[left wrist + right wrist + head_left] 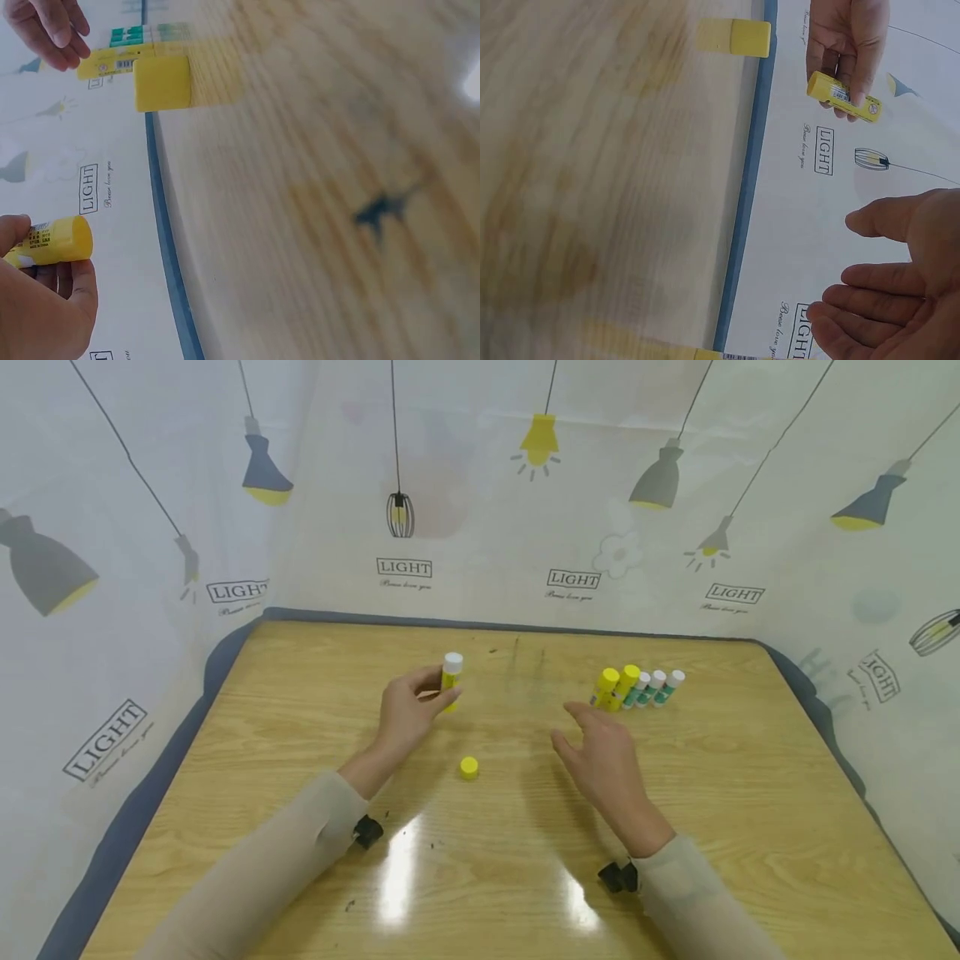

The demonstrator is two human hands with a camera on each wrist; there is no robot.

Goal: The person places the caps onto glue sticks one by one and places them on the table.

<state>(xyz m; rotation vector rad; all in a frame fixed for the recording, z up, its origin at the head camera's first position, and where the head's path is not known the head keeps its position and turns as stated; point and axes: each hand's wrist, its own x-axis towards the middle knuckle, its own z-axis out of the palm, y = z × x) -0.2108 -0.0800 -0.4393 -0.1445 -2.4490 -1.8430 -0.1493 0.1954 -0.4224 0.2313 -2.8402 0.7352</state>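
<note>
My left hand pinches a yellow glue stick upright over the table, its white top uppermost. The left wrist view shows the yellow base of this glue stick and some print on its side. Below and nearer me, a loose yellow cap rests on the table. My right hand is held over the wood with its fingers spread, holding nothing; in the right wrist view its palm shows. Just past its fingertips stand two yellow glue sticks with yellow caps, beside three green-and-white ones with white caps.
The wooden table has dark scuff marks and shiny reflections near its front. A pale curtain printed with lamps rises along the back and both sides. Black straps sit at the wrists.
</note>
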